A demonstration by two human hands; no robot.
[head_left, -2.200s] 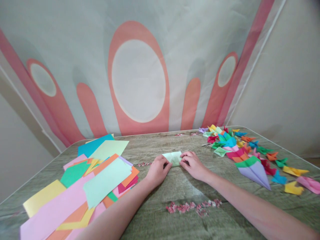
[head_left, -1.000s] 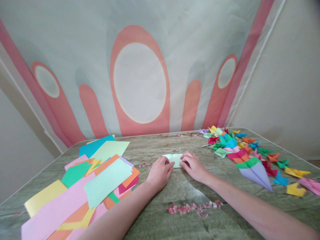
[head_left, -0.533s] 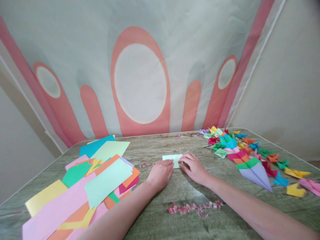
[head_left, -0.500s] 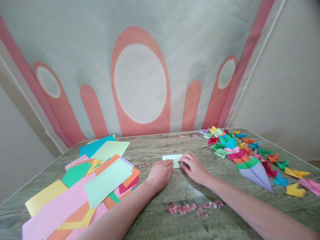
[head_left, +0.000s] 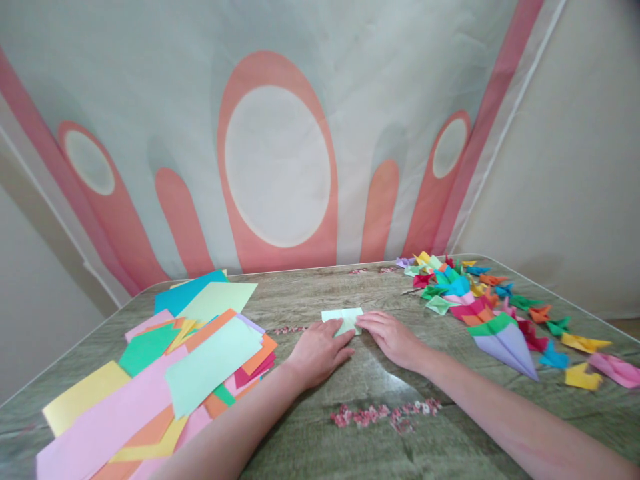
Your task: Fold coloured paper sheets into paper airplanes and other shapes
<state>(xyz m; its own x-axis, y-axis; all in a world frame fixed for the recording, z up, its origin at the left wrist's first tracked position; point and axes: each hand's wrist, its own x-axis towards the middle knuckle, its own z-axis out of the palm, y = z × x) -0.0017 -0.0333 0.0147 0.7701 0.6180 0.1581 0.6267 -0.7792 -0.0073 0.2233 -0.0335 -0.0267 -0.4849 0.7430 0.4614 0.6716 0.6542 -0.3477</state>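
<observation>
A small pale green folded paper (head_left: pixel 342 313) lies flat on the wood-patterned table, with a crease near its middle. My left hand (head_left: pixel 320 350) rests on its lower left part, fingers stretched out and a little spread. On the right edge of the paper lie the fingertips of my right hand (head_left: pixel 393 338), the fingers extended and close together. Both hands press from above, and neither is wrapped round the paper. My fingers cover the paper's lower left and right side.
To the left lies a loose heap of coloured paper sheets (head_left: pixel 215 360). Several folded paper figures (head_left: pixel 500 300) spread along the right side, with a lilac and green paper plane (head_left: pixel 507 347) nearest. A printed backdrop (head_left: pixel 350 133) hangs behind the table.
My left fingers have spread out across the paper. My right fingers have straightened from a curled pose and now lie at its right edge. The whole view has shifted slightly.
</observation>
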